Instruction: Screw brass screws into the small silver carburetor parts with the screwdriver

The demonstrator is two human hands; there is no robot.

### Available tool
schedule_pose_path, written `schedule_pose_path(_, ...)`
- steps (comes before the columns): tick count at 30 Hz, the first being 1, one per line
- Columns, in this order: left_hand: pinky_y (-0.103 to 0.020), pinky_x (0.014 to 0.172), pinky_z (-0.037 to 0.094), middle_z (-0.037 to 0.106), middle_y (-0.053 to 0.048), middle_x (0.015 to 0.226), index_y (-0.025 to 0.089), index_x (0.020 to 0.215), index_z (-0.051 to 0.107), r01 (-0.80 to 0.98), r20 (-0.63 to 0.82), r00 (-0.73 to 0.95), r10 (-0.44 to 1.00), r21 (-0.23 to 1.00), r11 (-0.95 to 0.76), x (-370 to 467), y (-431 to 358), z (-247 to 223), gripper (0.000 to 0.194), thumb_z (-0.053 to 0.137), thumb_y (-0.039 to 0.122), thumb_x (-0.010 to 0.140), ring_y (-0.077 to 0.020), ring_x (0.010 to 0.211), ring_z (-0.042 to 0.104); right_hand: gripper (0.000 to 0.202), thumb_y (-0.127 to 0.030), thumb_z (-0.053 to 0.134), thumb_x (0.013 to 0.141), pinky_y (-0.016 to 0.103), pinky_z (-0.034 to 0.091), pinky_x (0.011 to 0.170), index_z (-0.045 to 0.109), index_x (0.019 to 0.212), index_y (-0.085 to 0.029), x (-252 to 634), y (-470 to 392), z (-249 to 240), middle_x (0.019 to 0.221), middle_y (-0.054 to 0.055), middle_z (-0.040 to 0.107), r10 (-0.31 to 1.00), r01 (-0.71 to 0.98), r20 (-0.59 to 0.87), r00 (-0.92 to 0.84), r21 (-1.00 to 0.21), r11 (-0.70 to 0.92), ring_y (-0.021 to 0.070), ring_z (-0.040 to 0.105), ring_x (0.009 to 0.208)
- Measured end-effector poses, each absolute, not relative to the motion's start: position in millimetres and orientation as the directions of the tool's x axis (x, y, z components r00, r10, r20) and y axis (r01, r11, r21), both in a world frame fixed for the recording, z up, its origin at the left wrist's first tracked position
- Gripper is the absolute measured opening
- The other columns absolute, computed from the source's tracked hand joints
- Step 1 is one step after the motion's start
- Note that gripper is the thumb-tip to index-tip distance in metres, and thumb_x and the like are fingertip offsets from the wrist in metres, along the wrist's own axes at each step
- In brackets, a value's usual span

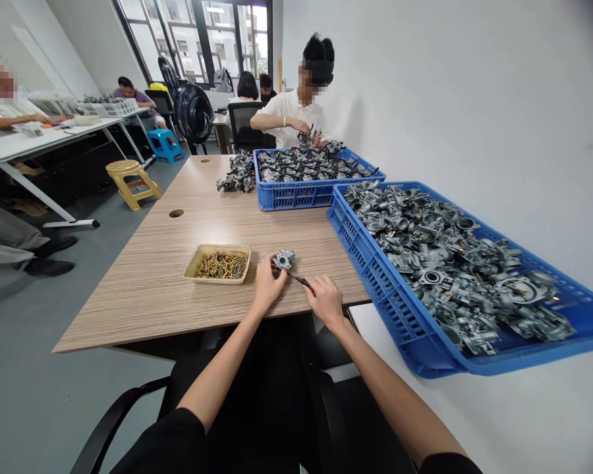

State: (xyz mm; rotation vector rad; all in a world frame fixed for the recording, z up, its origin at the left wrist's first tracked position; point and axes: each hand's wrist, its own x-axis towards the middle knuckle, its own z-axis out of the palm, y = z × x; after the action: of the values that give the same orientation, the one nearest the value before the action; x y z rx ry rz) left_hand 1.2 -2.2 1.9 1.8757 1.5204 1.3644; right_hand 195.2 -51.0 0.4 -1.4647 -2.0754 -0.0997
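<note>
Pinched in the left hand (267,282) is one carburetor body (283,259), the right hand (327,299) holding a red-and-black screwdriver (303,282) near it, seemingly mid-job, more castings (439,247) apparently left in the blue crate (514,366)

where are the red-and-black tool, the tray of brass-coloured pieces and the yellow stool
red-and-black tool (303,282), head view: handle
tray of brass-coloured pieces (213,280), head view: front wall
yellow stool (124,167), head view: seat
</note>
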Motion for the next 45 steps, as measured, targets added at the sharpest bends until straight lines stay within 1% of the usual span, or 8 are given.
schedule_pose_path(9, -0.039, 0.089, 0.051, 0.068, -0.01, 0.11, 0.02, 0.124, 0.056, 0.541, 0.452, -0.048, 0.891, 0.762, -0.357, 1.5, -2.1, 1.9, 0.038, 0.065, 0.019, 0.087, -0.0239, 0.095, 0.064, 0.02, -0.025, 0.058, 0.099, 0.034, 0.047, 0.084, 0.074, 0.112, -0.023, 195.4, -51.5, 0.8, 0.099, 0.006, 0.076, 0.836, 0.879, 0.502, -0.222, -0.268, 0.395, 0.023, 0.06, 0.093)
schedule_pose_path(14, -0.04, 0.09, 0.051, 0.069, -0.01, 0.112, 0.021, 0.125, 0.055, 0.553, 0.45, -0.047, 0.892, 0.755, -0.352, 1.5, -2.5, 1.4, 0.039, 0.065, 0.02, 0.088, -0.0245, 0.097, 0.064, 0.02, -0.026, 0.058, 0.099, 0.034, 0.047, 0.083, 0.074, 0.111, -0.024, 195.2, -51.0, 0.2, 0.095, 0.006, 0.075, 0.839, 0.888, 0.497, -0.221, -0.253, 0.384, 0.0231, 0.059, 0.092)
schedule_pose_path(28, -0.04, 0.09, 0.05, 0.069, -0.01, 0.11, 0.02, 0.125, 0.056, 0.572, 0.463, -0.04, 0.885, 0.737, -0.36, 1.0, -2.2, 0.3, 0.038, 0.065, 0.02, 0.088, -0.0248, 0.096, 0.063, 0.021, -0.025, 0.057, 0.1, 0.034, 0.047, 0.084, 0.074, 0.112, -0.024, 195.8, -50.8, -0.5, 0.097, 0.007, 0.075, 0.841, 0.875, 0.493, -0.224, -0.279, 0.396, 0.0234, 0.06, 0.094)
schedule_pose_path(36, -0.04, 0.091, 0.05, 0.069, -0.01, 0.112, 0.02, 0.126, 0.055, 0.576, 0.468, -0.037, 0.883, 0.732, -0.364, 1.3, -3.4, 1.5, 0.039, 0.064, 0.02, 0.088, -0.0248, 0.096, 0.063, 0.02, -0.026, 0.057, 0.1, 0.033, 0.046, 0.084, 0.074, 0.112, -0.024, 195.9, -50.6, -1.6, 0.097, 0.007, 0.075, 0.842, 0.881, 0.492, -0.221, -0.27, 0.389, 0.0231, 0.06, 0.095)
schedule_pose_path(45, -0.04, 0.092, 0.049, 0.069, -0.01, 0.112, 0.019, 0.126, 0.055, 0.579, 0.458, -0.038, 0.888, 0.734, -0.354, 1.4, -2.4, 0.9, 0.04, 0.065, 0.019, 0.087, -0.0249, 0.098, 0.063, 0.02, -0.024, 0.059, 0.099, 0.032, 0.046, 0.086, 0.074, 0.112, -0.022, 195.5, -50.7, -0.7, 0.099, 0.006, 0.075, 0.839, 0.876, 0.498, -0.221, -0.277, 0.395, 0.0223, 0.059, 0.095)
